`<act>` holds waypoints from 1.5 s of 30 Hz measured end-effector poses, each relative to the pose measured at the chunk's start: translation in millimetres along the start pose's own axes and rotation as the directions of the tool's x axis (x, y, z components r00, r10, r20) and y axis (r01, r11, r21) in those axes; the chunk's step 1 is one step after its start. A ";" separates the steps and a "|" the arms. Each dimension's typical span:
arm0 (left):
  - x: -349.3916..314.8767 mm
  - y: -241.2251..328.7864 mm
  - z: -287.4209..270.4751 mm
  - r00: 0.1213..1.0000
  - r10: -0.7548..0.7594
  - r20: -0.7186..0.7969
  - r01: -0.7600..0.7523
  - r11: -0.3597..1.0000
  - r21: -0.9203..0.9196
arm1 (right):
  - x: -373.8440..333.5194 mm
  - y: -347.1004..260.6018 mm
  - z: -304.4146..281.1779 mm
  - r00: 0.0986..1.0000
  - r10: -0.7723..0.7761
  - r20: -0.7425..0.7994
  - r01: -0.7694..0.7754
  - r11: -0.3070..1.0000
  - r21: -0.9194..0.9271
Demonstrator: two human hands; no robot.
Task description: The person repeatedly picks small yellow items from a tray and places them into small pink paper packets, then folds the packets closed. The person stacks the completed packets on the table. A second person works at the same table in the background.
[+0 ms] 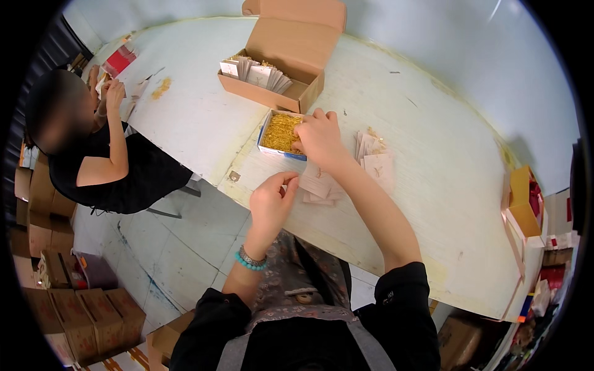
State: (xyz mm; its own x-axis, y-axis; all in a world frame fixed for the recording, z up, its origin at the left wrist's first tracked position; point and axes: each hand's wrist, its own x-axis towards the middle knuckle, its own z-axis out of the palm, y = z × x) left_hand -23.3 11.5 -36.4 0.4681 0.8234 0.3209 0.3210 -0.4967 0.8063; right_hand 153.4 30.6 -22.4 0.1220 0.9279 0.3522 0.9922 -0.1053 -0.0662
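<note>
My right hand (323,141) reaches over the right side of a small white-and-blue box (281,151). Its thumb and forefinger are bent and apart, touching a heap of thin gold pieces (281,131) that look like small pins. Left of a loose pile of pale cards (318,193), my left hand (271,203) is closed, thumb against curled forefinger. Its fingertips meet the edge of the top card; whether they grip it I cannot tell. More pale cards (377,166), with small gold marks, lie beyond my right wrist.
Behind the small box stands an open brown carton (297,93) holding rows of pale cards (260,74). A co-worker (117,148) sits at the table's left side. An orange-yellow box (525,201) stands at the right edge. Stacked cartons (86,315) fill the floor at lower left.
</note>
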 end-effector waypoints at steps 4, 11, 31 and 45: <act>-2.5 -4.0 -3.1 0.999 -0.011 -0.032 0.010 1.000 -0.020 | 8.6 0.2 0.2 0.989 0.089 0.115 -0.103 0.986 0.131; 7.1 -0.3 -4.9 0.996 -0.066 -0.057 0.058 0.990 -0.129 | -2.1 11.4 -4.3 0.973 0.224 0.054 -0.216 0.805 0.552; 32.9 26.4 0.2 0.889 0.426 -0.170 -0.401 0.902 0.164 | -51.5 2.7 -47.5 0.898 0.175 0.404 -0.430 0.145 0.891; 30.9 17.8 7.5 0.898 0.398 -0.189 -0.372 0.914 0.161 | -52.2 1.1 -39.9 0.801 0.193 0.567 -0.567 -0.060 0.821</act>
State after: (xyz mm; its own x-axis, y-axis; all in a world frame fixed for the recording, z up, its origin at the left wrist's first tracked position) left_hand 3.1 26.1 -15.8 0.3924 0.5931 0.7030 0.2522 -0.8044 0.5379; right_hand 149.0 -32.2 -3.6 0.2750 0.9256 -0.2602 -0.1488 -0.2264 -0.9626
